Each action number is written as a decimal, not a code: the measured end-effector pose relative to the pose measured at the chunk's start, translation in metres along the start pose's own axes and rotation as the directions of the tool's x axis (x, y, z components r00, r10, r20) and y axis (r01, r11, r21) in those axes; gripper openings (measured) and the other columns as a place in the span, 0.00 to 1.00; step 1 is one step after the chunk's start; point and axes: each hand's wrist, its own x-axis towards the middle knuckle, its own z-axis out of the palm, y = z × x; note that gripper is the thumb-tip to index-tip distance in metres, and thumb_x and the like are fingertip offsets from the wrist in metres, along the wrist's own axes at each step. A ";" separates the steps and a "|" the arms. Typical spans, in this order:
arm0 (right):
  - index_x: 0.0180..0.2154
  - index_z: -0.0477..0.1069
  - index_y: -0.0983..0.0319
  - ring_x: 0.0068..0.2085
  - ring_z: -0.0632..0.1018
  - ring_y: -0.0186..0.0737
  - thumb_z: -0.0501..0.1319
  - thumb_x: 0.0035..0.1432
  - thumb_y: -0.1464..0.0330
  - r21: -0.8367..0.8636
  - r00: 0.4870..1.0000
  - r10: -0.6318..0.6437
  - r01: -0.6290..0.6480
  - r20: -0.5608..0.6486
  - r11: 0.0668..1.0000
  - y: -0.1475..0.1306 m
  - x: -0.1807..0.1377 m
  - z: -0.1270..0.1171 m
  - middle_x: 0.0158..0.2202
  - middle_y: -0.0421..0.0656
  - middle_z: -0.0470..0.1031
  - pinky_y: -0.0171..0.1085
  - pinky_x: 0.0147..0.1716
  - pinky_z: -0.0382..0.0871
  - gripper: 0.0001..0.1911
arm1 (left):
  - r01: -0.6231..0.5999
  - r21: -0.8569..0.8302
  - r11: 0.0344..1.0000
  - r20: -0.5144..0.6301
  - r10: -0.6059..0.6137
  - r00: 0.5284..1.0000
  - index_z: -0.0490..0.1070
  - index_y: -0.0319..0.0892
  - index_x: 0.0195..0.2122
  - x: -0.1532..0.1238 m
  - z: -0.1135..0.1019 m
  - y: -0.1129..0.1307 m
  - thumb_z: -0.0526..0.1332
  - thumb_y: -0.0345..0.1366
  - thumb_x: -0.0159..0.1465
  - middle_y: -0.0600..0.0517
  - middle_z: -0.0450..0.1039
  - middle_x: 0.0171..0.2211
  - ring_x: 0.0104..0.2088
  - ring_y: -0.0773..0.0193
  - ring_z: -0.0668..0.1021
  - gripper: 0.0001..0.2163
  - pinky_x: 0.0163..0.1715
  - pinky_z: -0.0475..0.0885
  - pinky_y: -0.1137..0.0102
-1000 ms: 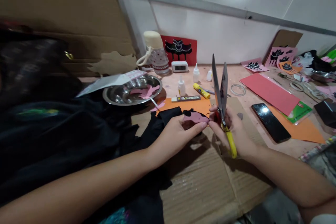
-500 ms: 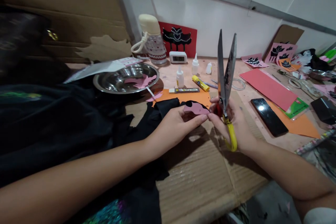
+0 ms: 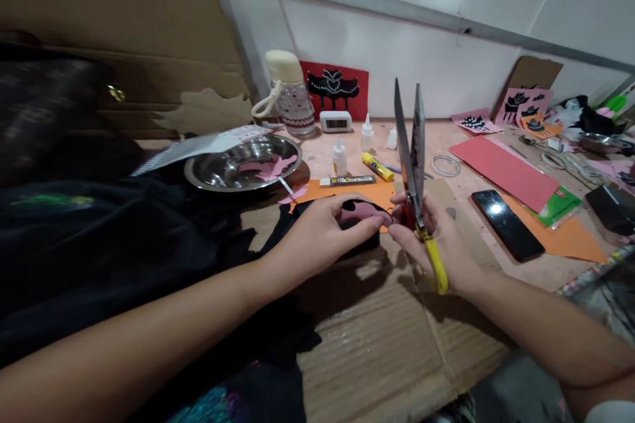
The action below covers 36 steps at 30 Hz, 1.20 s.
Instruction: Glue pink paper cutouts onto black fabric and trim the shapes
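My left hand [image 3: 322,238] pinches a small pink and black paper cut-out [image 3: 360,210] over the cardboard sheet [image 3: 387,337]. My right hand [image 3: 436,238] grips yellow-handled scissors [image 3: 414,165] with the blades pointing up and slightly apart, right beside the cut-out. Both hands meet just in front of an orange paper sheet [image 3: 367,193]. Black fabric [image 3: 149,258] lies under my left forearm.
A steel bowl [image 3: 243,168] with pink scraps sits at the left. Glue bottles [image 3: 340,158], a yellow glue stick [image 3: 377,167], a small clock [image 3: 336,121] and a drink bottle [image 3: 290,92] stand behind. A phone [image 3: 506,223], red sheet [image 3: 506,172] and more cut-outs lie right.
The scissor blades have narrowed and dropped lower in view than half a second ago. My hands stay together on the cut-out, shifted slightly left.
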 end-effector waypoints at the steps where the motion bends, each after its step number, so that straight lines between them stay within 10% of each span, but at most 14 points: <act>1: 0.47 0.67 0.54 0.38 0.76 0.39 0.69 0.63 0.54 0.016 1.000 0.009 -0.010 0.015 1.000 0.001 -0.002 -0.001 0.37 0.40 0.72 0.38 0.39 0.76 0.18 | 0.008 -0.014 1.000 -0.029 -0.008 1.000 0.80 0.44 0.32 0.000 -0.002 0.004 0.69 0.51 0.56 0.50 0.85 0.33 0.37 0.53 0.84 0.15 0.42 0.80 0.63; 36: 0.45 0.66 0.57 0.32 0.62 0.37 0.67 0.58 0.40 -0.016 0.978 0.050 -0.048 0.205 0.999 0.016 -0.015 -0.001 0.32 0.36 0.59 0.37 0.31 0.57 0.30 | -0.048 -0.074 0.996 -0.178 0.034 0.983 0.79 0.44 0.32 -0.010 -0.020 0.047 0.67 0.47 0.56 0.50 0.86 0.34 0.38 0.54 0.85 0.12 0.43 0.79 0.65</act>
